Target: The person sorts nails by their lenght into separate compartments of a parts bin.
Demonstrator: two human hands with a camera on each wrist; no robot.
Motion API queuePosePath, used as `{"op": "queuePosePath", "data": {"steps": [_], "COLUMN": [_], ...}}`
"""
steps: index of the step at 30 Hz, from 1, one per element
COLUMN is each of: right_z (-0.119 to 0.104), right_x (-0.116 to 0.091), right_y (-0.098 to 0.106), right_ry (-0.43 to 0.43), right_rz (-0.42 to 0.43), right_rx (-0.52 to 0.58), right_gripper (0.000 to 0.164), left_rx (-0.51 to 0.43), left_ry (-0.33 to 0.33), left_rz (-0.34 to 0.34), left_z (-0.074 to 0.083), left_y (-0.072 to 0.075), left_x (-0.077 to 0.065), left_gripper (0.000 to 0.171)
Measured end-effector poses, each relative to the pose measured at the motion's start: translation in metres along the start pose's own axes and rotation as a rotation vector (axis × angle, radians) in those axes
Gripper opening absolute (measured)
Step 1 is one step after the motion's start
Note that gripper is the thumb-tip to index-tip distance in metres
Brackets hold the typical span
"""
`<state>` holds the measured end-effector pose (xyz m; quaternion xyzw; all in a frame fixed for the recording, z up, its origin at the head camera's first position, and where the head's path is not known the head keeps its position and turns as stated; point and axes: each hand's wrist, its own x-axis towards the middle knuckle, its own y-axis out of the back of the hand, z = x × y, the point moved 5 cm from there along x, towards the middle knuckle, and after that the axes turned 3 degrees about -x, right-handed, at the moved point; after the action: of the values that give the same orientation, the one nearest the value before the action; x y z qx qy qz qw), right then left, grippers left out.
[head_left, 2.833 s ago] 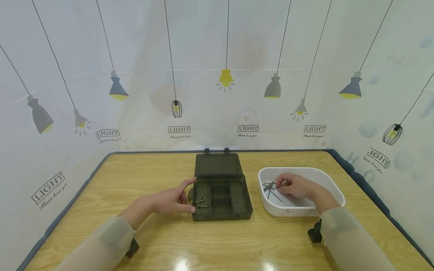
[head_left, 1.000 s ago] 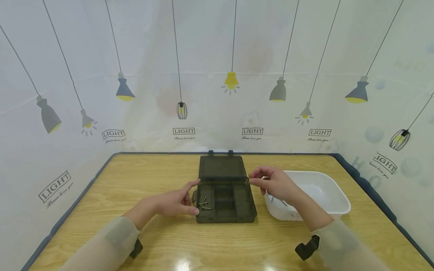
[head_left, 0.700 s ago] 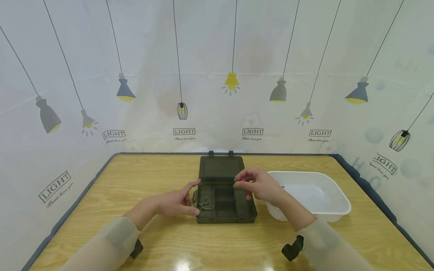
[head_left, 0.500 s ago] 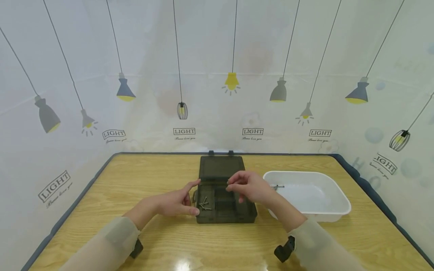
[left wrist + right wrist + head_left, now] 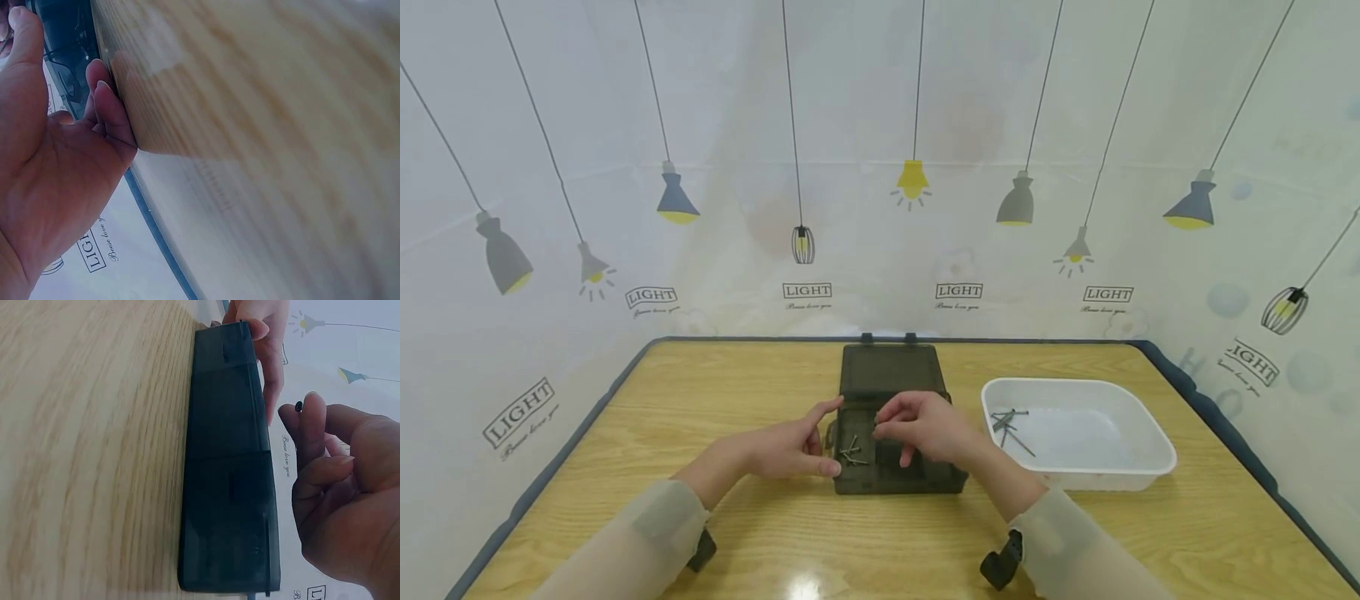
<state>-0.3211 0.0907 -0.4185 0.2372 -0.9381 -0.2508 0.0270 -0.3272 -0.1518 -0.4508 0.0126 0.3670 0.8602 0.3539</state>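
Note:
A dark see-through divided box (image 5: 931, 475) lies with its lid (image 5: 891, 369) folded back. Its left compartment holds several loose metal screws (image 5: 850, 452). At the box's left side, my left hand (image 5: 775, 447) rests with thumb and forefinger spread, the thumb tip at the front left corner and the forefinger at the rear one. Above the middle compartments, my right hand (image 5: 928, 429) pinches a small screw between thumb and forefinger. In the right wrist view only the dark round end of this screw (image 5: 299, 406) shows; the fingertips hide the rest.
Right of the box stands a white tray (image 5: 1120, 479) with several screws (image 5: 1006, 419) of differing lengths gathered at its left end. The wooden table (image 5: 760, 546) reaches back to a wall sheet (image 5: 865, 200) printed with lamps.
My right hand has moved from inside the white tray leftward to over the box, carrying the small screw. The tray's screws are uncovered again. The left hand keeps its place at the box.

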Motion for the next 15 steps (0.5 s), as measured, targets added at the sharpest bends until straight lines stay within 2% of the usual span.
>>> {"op": "queuePosePath", "data": {"steps": [8, 15], "right_z": [-0.002, -0.003], "right_x": [0.003, 0.003], "right_y": [-0.011, -0.016], "right_ry": [0.009, 0.001], "right_rz": [-0.029, -0.043], "right_rx": [0.021, -0.004], "right_gripper": [0.019, 0.017], "left_rx": [0.003, -0.01], "left_ry": [0.007, 0.008], "left_rz": [0.0, -0.006], "left_z": [0.001, 0.002], "left_y": [0.0, 0.0], "left_x": [-0.001, -0.002], "left_gripper": [0.111, 0.111]}}
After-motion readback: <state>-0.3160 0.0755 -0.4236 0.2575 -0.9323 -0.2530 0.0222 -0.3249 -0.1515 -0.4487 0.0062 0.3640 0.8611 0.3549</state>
